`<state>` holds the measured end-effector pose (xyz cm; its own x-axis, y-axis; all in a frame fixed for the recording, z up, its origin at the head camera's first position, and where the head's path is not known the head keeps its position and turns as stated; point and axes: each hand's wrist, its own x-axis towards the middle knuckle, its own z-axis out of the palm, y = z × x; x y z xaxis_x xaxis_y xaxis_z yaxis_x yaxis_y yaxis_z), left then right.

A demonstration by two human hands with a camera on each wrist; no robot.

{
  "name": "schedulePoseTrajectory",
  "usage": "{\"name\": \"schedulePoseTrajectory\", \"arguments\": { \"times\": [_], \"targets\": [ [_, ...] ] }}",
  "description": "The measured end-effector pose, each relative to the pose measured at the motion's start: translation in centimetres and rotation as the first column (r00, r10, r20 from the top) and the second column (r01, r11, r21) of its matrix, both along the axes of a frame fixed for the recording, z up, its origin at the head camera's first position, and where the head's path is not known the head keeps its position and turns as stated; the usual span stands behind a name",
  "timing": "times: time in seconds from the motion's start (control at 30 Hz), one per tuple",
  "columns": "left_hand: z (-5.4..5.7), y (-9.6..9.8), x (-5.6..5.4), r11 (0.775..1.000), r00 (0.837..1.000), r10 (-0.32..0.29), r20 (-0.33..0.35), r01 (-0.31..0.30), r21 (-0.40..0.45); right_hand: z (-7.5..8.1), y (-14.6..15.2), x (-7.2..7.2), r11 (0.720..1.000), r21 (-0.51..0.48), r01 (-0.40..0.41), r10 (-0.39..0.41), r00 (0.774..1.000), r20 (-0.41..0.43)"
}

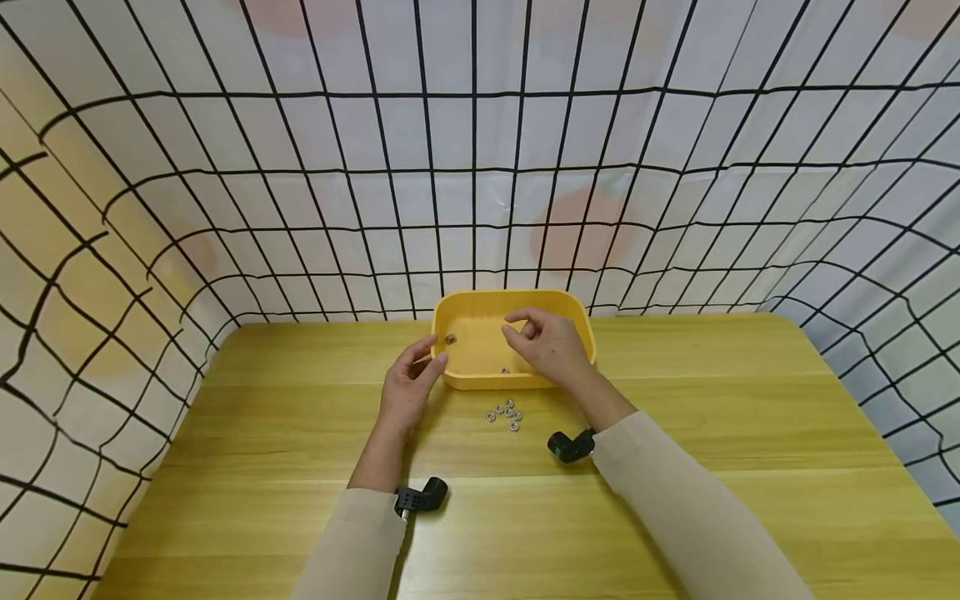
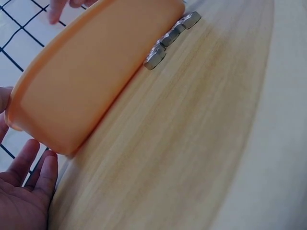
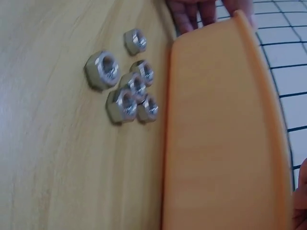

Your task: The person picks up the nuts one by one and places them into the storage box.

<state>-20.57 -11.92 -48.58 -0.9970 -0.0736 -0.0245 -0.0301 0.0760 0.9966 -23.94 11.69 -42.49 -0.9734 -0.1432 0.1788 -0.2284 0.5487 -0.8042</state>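
A yellow plastic tray stands on the table, its near wall large in both wrist views. My left hand holds the tray's left end by the rim; its lower fingers lie outside the end wall. Above the tray's right half hovers my right hand, its thumb and index finger bent towards each other with a small gap and nothing visible between them. Inside the tray lie a nut on the left and another nut by the near wall. Several silver hex nuts sit just in front.
The wooden table extends to both sides and towards me. Black wire mesh rises behind the tray and along both sides, with pale patterned cloth behind it. Each wrist bears a black camera.
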Motion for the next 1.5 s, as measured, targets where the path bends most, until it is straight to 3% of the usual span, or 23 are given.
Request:
{"name": "schedulePoseTrajectory", "arguments": {
  "times": [0.13, 0.23, 0.5, 0.8, 1.07, 1.33, 1.5],
  "targets": [
    [0.1, 0.0, 0.1, 1.000, 1.000, -0.004, -0.002, 0.004, 0.004, 0.5, 0.3, 0.9, 0.999, -0.040, -0.020, 0.017, 0.998, -0.064],
    [0.2, 0.0, 0.1, 1.000, 1.000, -0.004, -0.001, 0.004, 0.004, 0.8, 0.6, 1.9, 0.997, -0.057, -0.045, 0.041, 0.997, -0.069],
    [0.1, -0.1, 0.1, 1.000, 1.000, 0.006, -0.004, -0.006, 0.009, 0.7, 1.4, 5.2, 0.999, -0.031, -0.042, 0.043, 0.998, 0.054],
    [0.2, 0.0, 0.0, 1.000, 1.000, 0.015, 0.011, -0.015, 0.015, -1.0, 2.7, 7.7, 0.998, -0.045, -0.038, 0.046, 0.983, 0.180],
    [0.2, -0.1, 0.0, 1.000, 1.000, 0.013, 0.010, -0.013, 0.010, -3.1, 3.5, 8.5, 0.999, -0.037, -0.025, 0.034, 0.963, 0.266],
    [0.3, -0.1, 0.0, 1.000, 1.000, 0.006, 0.026, -0.007, 0.017, -4.7, 3.6, 8.6, 0.996, -0.042, -0.074, 0.084, 0.944, 0.318],
    [2.7, 0.2, 1.2, 1.000, 1.000, -0.004, 0.025, 0.003, 0.012, -5.2, 3.4, 8.4, 0.995, -0.034, -0.093, 0.099, 0.943, 0.318]
  ]
}}
